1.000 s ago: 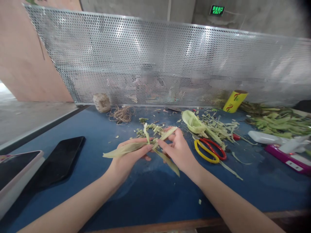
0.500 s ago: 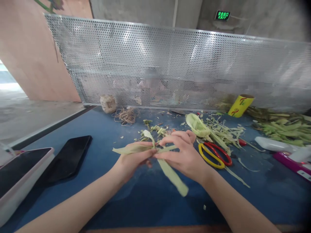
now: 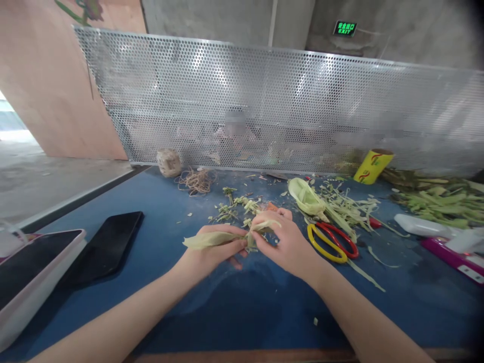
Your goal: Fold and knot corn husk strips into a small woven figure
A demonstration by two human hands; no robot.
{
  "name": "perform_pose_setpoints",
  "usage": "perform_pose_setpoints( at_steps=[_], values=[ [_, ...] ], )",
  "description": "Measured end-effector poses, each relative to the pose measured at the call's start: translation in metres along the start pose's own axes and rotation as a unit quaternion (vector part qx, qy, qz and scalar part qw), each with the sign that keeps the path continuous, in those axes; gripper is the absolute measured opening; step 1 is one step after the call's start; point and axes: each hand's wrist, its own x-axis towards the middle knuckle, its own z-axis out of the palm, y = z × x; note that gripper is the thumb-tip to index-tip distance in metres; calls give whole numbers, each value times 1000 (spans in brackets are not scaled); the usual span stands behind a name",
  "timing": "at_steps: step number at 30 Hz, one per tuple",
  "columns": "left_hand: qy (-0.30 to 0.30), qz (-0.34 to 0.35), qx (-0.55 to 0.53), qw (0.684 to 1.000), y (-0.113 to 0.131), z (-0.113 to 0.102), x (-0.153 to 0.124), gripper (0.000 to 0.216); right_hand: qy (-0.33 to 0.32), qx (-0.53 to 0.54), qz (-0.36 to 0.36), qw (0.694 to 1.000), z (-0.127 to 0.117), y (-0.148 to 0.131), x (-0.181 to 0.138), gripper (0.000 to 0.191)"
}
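Observation:
Between my hands, above the blue table, are pale green corn husk strips [image 3: 212, 240]. My left hand [image 3: 217, 252] pinches them, and one strip sticks out leftward over the fingers. My right hand [image 3: 282, 242] has its thumb and fingers closed on the husk at the same spot, with a bent end showing over the index finger. The join between the strips is partly hidden by my fingertips. Scissors with yellow and red handles [image 3: 328, 243] lie just right of my right hand. Small green husk bits [image 3: 229, 212] are scattered behind my hands.
A cupped husk [image 3: 306, 197] and shredded strips [image 3: 351, 206] lie back right, near a yellow roll [image 3: 373, 166]. A white glue gun [image 3: 427, 225] is at right. Tangled twine [image 3: 196, 181] sits by a perforated metal screen [image 3: 264, 101]. Phones [image 3: 106, 247] lie left.
The strip that hung down toward the front right has been folded up into my fingers. My right hand has moved slightly and now pinches closer to my left.

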Motion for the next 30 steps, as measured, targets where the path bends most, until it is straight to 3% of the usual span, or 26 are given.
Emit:
perform_pose_setpoints(
  at_steps=[5, 13, 21, 27, 30],
  values=[
    [-10, 12, -11, 1000, -3, -1, 0, 12, -29, 26, 83, 996, -4, -2, 4, 6],
    [-23, 18, 11, 1000, -2, -2, 0, 13, -60, 178, 177, 966, -3, -2, 3, 6],
    [-37, -15, -18, 999, -2, -1, 0, 13, -23, 159, 189, 969, 1, -3, 2, 6],
    [-12, -29, -18, 999, -3, 1, 2, 9, -43, 208, 220, 952, 0, -4, 1, 15],
    [-5, -42, -25, 999, -2, 0, 2, 9, -75, 272, 237, 930, -7, -4, 2, 6]
  ],
)
